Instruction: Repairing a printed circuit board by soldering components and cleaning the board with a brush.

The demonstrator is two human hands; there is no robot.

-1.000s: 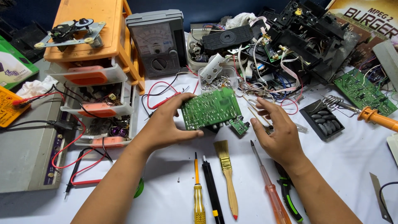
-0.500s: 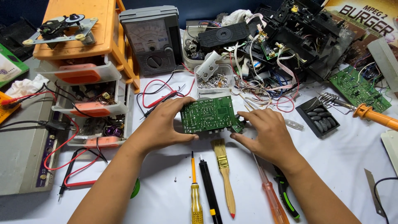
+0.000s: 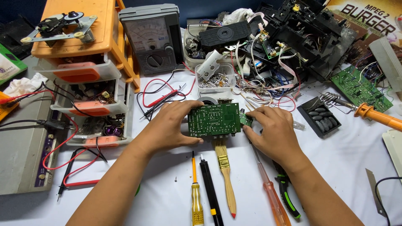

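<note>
— Sitting at the middle of the white bench (image 3: 343, 167), a green circuit board (image 3: 213, 120) is held flat, solder side up, between both hands. How is it gripped?

— It is clamped at its 9 o'clock edge by the left hand (image 3: 169, 127), thumb under the lower edge and fingers curled over the top. At its 3 o'clock edge, the right hand (image 3: 272, 132) is closed on a small green daughter board (image 3: 246, 119) attached to the main one, fingertips pinched on it.

— What is laid out just below the board?

— At 6 o'clock a wooden-handled brush (image 3: 226, 175) is seen, its bristles tucked under the board's edge. Beside it, toward 7 o'clock, a black pen-shaped tool (image 3: 210, 192) and a yellow-handled screwdriver (image 3: 196, 196) are laid side by side. At 5 o'clock an orange-handled screwdriver (image 3: 270, 192) is partly covered by the right wrist, with green-handled pliers (image 3: 289, 196) near it.

— And farther out?

— At 12 o'clock a clear tub of metal scraps (image 3: 215, 81) is placed, with a grey analogue meter (image 3: 153, 39) at 11 o'clock, its red and black leads (image 3: 161, 98) trailing toward the left hand. An orange drawer unit (image 3: 83, 58) is set at 10 o'clock. A stripped black chassis with loose wires (image 3: 301, 37) is piled at 1 o'clock, and a black button pad (image 3: 321, 117) is found at 3 o'clock.
</note>
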